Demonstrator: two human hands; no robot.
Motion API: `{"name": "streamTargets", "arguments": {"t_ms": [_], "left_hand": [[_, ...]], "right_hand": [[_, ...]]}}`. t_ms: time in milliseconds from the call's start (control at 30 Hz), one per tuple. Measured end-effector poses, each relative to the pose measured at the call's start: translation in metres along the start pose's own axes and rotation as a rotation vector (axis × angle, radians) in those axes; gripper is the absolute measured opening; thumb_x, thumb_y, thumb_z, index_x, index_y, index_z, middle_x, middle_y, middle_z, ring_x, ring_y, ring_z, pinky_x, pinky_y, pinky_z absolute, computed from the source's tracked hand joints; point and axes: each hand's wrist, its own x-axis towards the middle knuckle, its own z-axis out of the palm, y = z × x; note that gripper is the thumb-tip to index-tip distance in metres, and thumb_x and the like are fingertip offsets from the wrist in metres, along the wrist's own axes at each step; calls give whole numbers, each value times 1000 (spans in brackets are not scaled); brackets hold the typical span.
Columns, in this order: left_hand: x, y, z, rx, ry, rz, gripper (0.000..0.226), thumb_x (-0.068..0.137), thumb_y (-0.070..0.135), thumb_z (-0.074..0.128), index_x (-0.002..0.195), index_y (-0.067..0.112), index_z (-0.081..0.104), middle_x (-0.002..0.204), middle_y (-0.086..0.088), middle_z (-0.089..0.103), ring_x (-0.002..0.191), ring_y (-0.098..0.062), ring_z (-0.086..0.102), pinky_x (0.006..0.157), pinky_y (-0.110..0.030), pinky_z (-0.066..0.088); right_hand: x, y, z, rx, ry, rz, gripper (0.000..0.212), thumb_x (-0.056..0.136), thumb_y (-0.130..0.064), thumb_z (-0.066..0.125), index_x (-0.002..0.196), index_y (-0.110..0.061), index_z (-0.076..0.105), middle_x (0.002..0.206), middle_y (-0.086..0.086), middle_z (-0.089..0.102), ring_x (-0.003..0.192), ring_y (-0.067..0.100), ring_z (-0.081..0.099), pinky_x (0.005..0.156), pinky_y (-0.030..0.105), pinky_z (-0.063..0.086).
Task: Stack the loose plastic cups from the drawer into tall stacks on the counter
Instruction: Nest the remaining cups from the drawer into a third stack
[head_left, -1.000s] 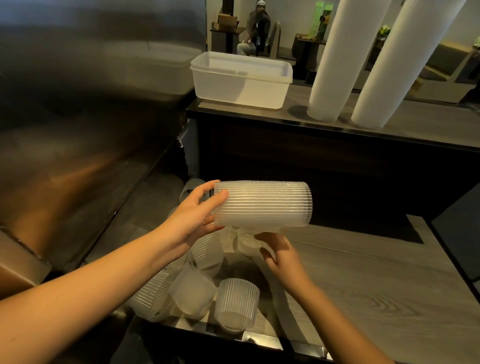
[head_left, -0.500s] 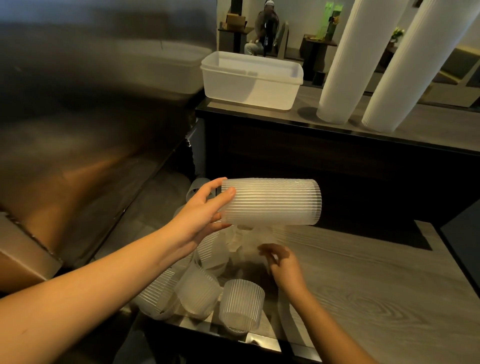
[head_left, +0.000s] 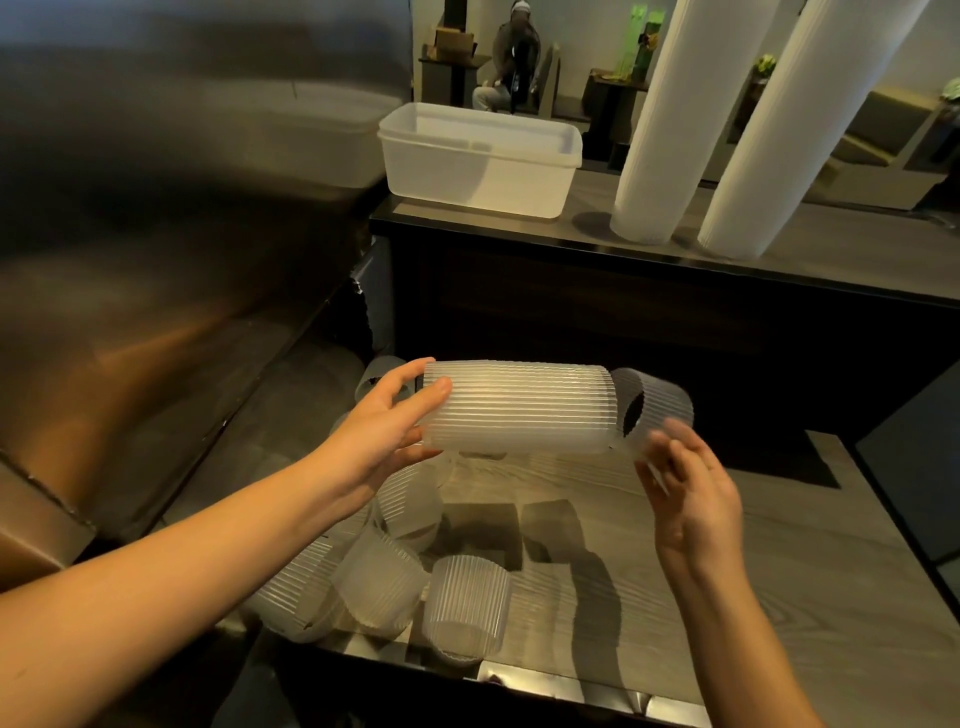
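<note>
My left hand (head_left: 387, 431) grips the left end of a short stack of ribbed translucent cups (head_left: 514, 408), held sideways above the drawer. My right hand (head_left: 691, 493) holds a single ribbed cup (head_left: 657, 408) at the open right end of that stack, its mouth facing the stack. Several loose ribbed cups (head_left: 465, 600) lie on their sides in the drawer (head_left: 779, 597) below, mostly under my left forearm. Two tall white cup stacks (head_left: 660, 124) (head_left: 789, 130) stand leaning on the upper counter (head_left: 831, 249).
A white plastic tub (head_left: 478, 156) sits at the left end of the upper counter. A large stainless steel surface (head_left: 156, 234) fills the left side. A person sits in the far background (head_left: 511, 57).
My right hand has come up from the drawer with one cup and brought it to the stack's right end. My left hand keeps the stack nearly still.
</note>
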Motion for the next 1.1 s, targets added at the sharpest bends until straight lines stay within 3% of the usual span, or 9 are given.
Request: {"name": "streamTargets", "arguments": {"t_ms": [100, 267, 367, 433, 533, 700, 900, 967, 1100], "left_hand": [[0, 0, 0, -8, -5, -4, 48, 86, 28, 60, 132, 27, 47, 127, -2, 53, 95, -18, 65, 67, -23, 57], [-1, -1, 1, 31, -26, -4, 47, 85, 28, 60, 130, 29, 48, 124, -1, 56, 97, -17, 64, 66, -22, 56], [-1, -1, 1, 47, -33, -16, 45, 86, 29, 59, 129, 29, 48, 121, 1, 57, 96, -16, 64, 66, -21, 55], [-1, 0, 1, 49, -32, -17, 46, 86, 29, 59, 131, 29, 48, 122, 1, 56, 98, -16, 63, 66, -22, 55], [-2, 1, 0, 50, -28, 1, 47, 87, 28, 58, 132, 28, 46, 121, 1, 56, 96, -15, 63, 65, -20, 56], [-3, 1, 2, 34, -24, 0, 46, 88, 27, 57, 133, 28, 46, 123, 0, 55, 94, -15, 63, 65, -21, 56], [-3, 1, 2, 17, -37, 0, 48, 87, 28, 57, 133, 26, 46, 122, 0, 56, 96, -16, 64, 69, -22, 57], [-3, 0, 1, 29, -42, 2, 48, 87, 29, 57, 133, 26, 46, 118, 2, 59, 94, -15, 65, 69, -22, 57], [-3, 0, 1, 22, -38, 0, 48, 87, 29, 58, 133, 26, 46, 119, 1, 57, 94, -15, 64, 67, -21, 57]], "right_hand": [[-5, -4, 3, -20, -103, -7, 27, 95, -7, 38, 93, -20, 61, 68, -7, 68, 72, 4, 63, 75, 20, 52], [-13, 3, 5, -135, -200, -34, 30, 94, -4, 37, 91, -19, 63, 73, -7, 70, 77, 5, 64, 80, 22, 49], [-20, 9, 6, -244, -265, -78, 30, 93, -5, 40, 94, -22, 65, 88, -7, 72, 89, 5, 63, 82, 16, 50], [-23, 13, 6, -311, -299, -83, 28, 93, -9, 42, 102, -24, 64, 103, -5, 69, 102, 7, 61, 90, 20, 48], [-24, 19, 4, -301, -264, -86, 28, 93, -11, 43, 107, -28, 61, 112, -5, 65, 108, 8, 58, 93, 19, 47], [-32, 40, -5, -278, -184, -6, 23, 91, -9, 46, 99, -26, 59, 104, -2, 63, 104, 13, 58, 80, 10, 50], [-55, 73, -4, -873, -739, 48, 24, 88, -21, 58, 100, -40, 54, 113, -17, 57, 108, -4, 51, 93, 11, 39], [-57, 79, -2, -966, -815, 36, 26, 87, -23, 59, 100, -43, 51, 115, -14, 57, 108, -4, 49, 91, 6, 35], [-55, 82, -1, -939, -826, 86, 21, 87, -19, 59, 98, -37, 56, 105, -11, 62, 103, 3, 56, 94, 19, 42]]}}
